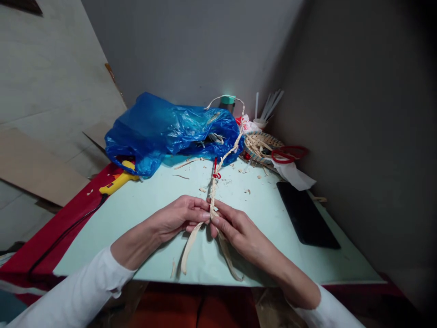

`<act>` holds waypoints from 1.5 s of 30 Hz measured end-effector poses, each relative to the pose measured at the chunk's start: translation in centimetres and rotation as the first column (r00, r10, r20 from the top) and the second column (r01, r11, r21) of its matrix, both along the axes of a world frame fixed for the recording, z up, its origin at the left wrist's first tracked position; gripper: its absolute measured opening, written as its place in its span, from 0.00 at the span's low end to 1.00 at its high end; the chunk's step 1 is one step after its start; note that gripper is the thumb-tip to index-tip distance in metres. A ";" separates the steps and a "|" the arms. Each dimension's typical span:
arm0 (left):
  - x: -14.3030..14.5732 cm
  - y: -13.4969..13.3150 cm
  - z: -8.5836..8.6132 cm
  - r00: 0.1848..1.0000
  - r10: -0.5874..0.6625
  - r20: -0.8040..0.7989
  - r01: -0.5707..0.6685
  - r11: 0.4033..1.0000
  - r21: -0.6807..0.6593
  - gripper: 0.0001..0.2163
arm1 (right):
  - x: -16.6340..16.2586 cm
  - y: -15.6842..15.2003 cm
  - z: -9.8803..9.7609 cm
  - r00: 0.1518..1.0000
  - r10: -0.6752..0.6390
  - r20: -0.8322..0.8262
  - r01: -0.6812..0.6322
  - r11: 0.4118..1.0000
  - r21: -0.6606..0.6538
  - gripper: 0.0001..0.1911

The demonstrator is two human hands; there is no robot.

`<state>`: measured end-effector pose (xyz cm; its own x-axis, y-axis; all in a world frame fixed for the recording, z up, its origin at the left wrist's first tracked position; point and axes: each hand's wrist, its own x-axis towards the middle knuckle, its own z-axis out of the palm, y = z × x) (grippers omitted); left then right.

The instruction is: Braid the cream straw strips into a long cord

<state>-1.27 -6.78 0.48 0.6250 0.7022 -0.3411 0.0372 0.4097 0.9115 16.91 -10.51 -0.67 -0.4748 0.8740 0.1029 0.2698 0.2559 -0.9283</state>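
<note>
A pale braid of flat, dry fibre strips [229, 155] runs from the far side of the table down to my hands. Red string [216, 175] is tied around it partway along. At the braid's near end, my left hand [180, 214] pinches a strip between thumb and fingers. From the other side, my right hand [235, 223] grips the braid, its thumb and fingers closed. Loose strip ends hang toward the table's front edge, one curving left and one right below my hands. The exact crossing between my fingertips is partly hidden.
A blue plastic bag [146, 130] lies at the back, with a yellow glue gun [118, 183] at left. Back right stands a woven basket [254, 143] holding strips and red-handled scissors [290, 155]. A black phone-like slab [307, 216] lies right. Fibre scraps dot the tabletop.
</note>
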 end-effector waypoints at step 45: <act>0.6 -2.4 -0.2 0.972 0.231 0.036 -0.233 0.938 0.258 0.07 | -1.0 0.3 0.3 0.996 -0.069 0.063 0.075 0.993 -0.092 0.18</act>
